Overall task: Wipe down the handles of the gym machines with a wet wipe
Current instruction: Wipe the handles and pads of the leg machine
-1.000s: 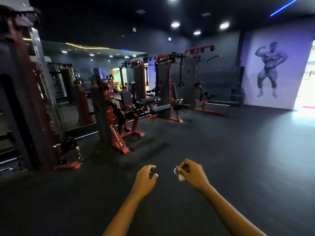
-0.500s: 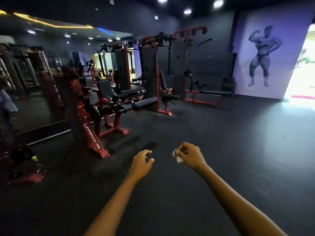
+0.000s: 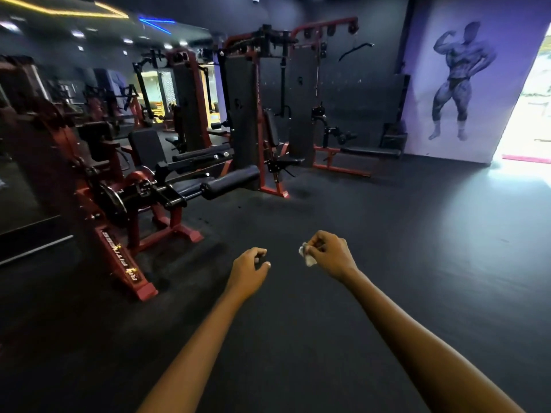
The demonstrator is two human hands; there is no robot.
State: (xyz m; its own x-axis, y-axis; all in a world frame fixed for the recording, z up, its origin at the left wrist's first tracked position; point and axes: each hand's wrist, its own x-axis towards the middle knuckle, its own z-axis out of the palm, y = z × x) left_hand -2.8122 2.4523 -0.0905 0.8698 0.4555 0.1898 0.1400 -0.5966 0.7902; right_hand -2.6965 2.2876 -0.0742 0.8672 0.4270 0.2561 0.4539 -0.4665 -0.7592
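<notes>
Your right hand (image 3: 329, 254) is held out over the dark floor (image 3: 387, 234) with its fingers curled in, pinching a small crumpled white wet wipe (image 3: 307, 255) between thumb and fingertips; a bit of the wipe pokes out on the inner side of that hand, toward your other one. Your left hand (image 3: 249, 268) hangs just beside it, apart from it, with the fingers loosely curled and the thumb tip near the forefinger, and it holds nothing and touches nothing. Both forearms reach forward from the bottom edge of the view, bare, and neither hand is in contact with any equipment. The nearest machine, a red-framed leg machine (image 3: 128, 204) with a black roller pad (image 3: 229, 181), stands ahead and to your left, well apart from both hands. Behind it, farther off, stands a tall red and black cable station (image 3: 268, 114) with a curved pull bar (image 3: 354, 50) hanging high on its right side. A bodybuilder mural (image 3: 456, 81) covers the purple wall at the far right
</notes>
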